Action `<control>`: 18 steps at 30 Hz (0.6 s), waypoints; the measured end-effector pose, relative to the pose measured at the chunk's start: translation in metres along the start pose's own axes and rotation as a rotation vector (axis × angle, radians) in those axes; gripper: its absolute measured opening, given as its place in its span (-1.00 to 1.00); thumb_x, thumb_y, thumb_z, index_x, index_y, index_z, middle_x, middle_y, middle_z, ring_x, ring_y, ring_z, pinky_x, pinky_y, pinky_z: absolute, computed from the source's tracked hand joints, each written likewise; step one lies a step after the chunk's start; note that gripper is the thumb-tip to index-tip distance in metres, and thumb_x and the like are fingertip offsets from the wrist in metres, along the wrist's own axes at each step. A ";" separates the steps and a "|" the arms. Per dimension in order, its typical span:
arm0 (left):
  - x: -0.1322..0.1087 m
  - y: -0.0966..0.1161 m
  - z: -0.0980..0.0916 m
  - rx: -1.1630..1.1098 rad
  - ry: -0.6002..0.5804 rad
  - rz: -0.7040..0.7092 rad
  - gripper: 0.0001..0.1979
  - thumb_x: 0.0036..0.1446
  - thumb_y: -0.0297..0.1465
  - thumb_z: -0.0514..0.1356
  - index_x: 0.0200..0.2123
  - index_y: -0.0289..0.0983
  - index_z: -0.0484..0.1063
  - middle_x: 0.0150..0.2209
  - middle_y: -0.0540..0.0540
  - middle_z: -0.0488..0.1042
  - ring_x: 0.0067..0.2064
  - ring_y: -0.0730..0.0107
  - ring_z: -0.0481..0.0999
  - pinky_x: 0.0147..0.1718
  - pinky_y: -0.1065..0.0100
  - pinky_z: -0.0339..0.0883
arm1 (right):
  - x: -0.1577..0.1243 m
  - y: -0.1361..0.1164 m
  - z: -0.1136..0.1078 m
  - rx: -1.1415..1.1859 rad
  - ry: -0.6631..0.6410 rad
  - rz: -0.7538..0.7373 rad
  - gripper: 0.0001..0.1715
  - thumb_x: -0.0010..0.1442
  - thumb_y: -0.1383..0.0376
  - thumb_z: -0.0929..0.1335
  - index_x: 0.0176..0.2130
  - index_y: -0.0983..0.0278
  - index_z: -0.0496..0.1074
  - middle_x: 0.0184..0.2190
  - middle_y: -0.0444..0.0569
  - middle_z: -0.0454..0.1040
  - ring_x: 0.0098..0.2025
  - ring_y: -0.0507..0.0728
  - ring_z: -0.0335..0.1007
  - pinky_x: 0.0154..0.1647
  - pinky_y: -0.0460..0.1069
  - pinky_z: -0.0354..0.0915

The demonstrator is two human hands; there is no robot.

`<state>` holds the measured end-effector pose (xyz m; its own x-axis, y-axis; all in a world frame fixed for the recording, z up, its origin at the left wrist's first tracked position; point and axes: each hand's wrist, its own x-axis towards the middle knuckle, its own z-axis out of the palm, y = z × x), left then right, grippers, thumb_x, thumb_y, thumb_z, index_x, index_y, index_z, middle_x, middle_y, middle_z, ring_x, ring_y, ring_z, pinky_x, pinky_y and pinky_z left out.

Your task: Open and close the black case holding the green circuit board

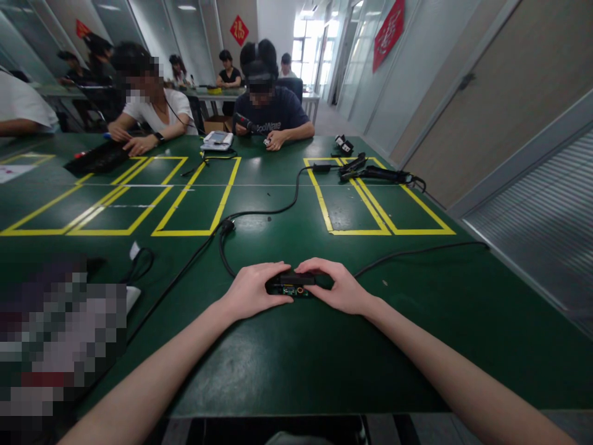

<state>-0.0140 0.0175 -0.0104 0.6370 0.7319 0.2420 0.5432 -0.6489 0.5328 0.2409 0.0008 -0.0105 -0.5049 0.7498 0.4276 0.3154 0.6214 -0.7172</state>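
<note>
Casing (301,280), black, small: located low in the middle of the view, on or just above the green tabletop (287,364); which, we could not tell. Left hand (252,289): curled about the left end, pinching it between thumb and fingers. Right hand (345,287): pinching the right end likewise. Circuit board (290,289): exposed on the casing's near side. Progress: we judged the work partway, the board uncovered; whether parts were being joined or taken off, we could not tell. Edges and room: the tabletop's near edge lay well apart from both hands; we found room toward it and to the right. Limits: black cable (222,250) behind the left hand, second cable (417,251) behind the right, yellow tape frames (361,233) beyond, blurred heap (60,334) at left.
</note>
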 end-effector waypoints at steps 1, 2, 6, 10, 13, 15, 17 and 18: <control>0.000 -0.001 0.000 0.017 0.012 0.016 -0.42 0.11 -0.16 0.45 0.17 -0.17 0.50 0.11 -0.17 0.61 0.11 0.07 0.62 0.15 0.13 0.47 | -0.001 -0.002 -0.001 -0.001 -0.017 -0.042 -0.74 0.26 0.38 0.40 -0.03 0.22 0.48 -0.03 0.08 0.58 0.02 0.18 0.56 0.09 0.11 0.48; 0.000 -0.001 0.001 0.032 0.027 0.034 -0.47 0.12 -0.15 0.45 0.13 -0.18 0.54 0.06 -0.16 0.64 0.07 0.08 0.65 0.11 0.15 0.50 | -0.001 -0.003 -0.001 -0.005 -0.032 -0.079 -0.74 0.24 0.37 0.42 -0.05 0.22 0.48 -0.01 0.10 0.57 0.04 0.19 0.55 0.11 0.12 0.47; 0.002 -0.005 0.003 0.050 0.085 0.124 -0.54 0.17 -0.12 0.41 0.06 -0.21 0.56 -0.06 -0.15 0.68 -0.05 0.13 0.68 0.00 0.18 0.54 | -0.004 0.000 0.000 -0.072 -0.081 -0.136 -0.65 0.21 0.34 0.46 0.00 0.22 0.47 0.06 0.14 0.53 0.08 0.20 0.54 0.12 0.12 0.47; 0.003 -0.002 0.003 0.065 0.099 0.186 -0.61 0.29 -0.10 0.31 0.03 -0.23 0.56 -0.10 -0.15 0.68 -0.09 0.17 0.67 0.02 0.14 0.50 | -0.006 0.005 0.003 -0.272 -0.086 -0.152 -0.56 0.28 0.30 0.43 0.14 0.21 0.42 0.09 0.15 0.55 0.09 0.24 0.55 0.09 0.15 0.49; 0.004 0.006 0.005 0.156 0.111 0.166 -0.63 0.34 -0.12 0.24 0.01 -0.27 0.54 -0.13 -0.19 0.66 -0.12 0.14 0.64 -0.05 0.12 0.51 | -0.006 0.004 0.003 -0.412 -0.085 -0.187 -0.62 0.37 0.26 0.38 0.15 0.27 0.43 0.01 0.17 0.60 0.00 0.26 0.56 0.01 0.18 0.49; 0.005 0.011 0.007 0.203 0.089 0.167 -0.63 0.34 -0.12 0.23 0.00 -0.29 0.51 -0.13 -0.21 0.63 -0.13 0.13 0.62 -0.12 0.14 0.50 | -0.004 0.001 0.002 -0.464 -0.095 -0.203 -0.66 0.42 0.21 0.33 0.12 0.31 0.45 -0.07 0.18 0.62 -0.09 0.25 0.57 -0.08 0.15 0.49; 0.006 0.014 0.007 0.250 0.084 0.187 -0.69 0.39 -0.16 0.18 -0.06 -0.28 0.51 -0.19 -0.19 0.62 -0.16 0.16 0.61 -0.14 0.17 0.48 | -0.003 -0.002 0.000 -0.492 -0.095 -0.214 -0.65 0.46 0.18 0.29 0.08 0.33 0.46 -0.14 0.17 0.63 -0.16 0.24 0.57 -0.14 0.14 0.48; 0.006 0.014 0.007 0.268 0.083 0.204 -0.70 0.40 -0.17 0.17 -0.08 -0.28 0.51 -0.21 -0.18 0.62 -0.18 0.17 0.61 -0.15 0.18 0.48 | -0.003 -0.003 -0.001 -0.498 -0.094 -0.218 -0.64 0.47 0.17 0.28 0.08 0.34 0.47 -0.14 0.17 0.63 -0.16 0.23 0.57 -0.13 0.14 0.48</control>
<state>0.0015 0.0118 -0.0072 0.7062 0.5890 0.3929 0.5411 -0.8069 0.2371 0.2419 -0.0027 -0.0092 -0.6636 0.5821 0.4699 0.5257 0.8098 -0.2606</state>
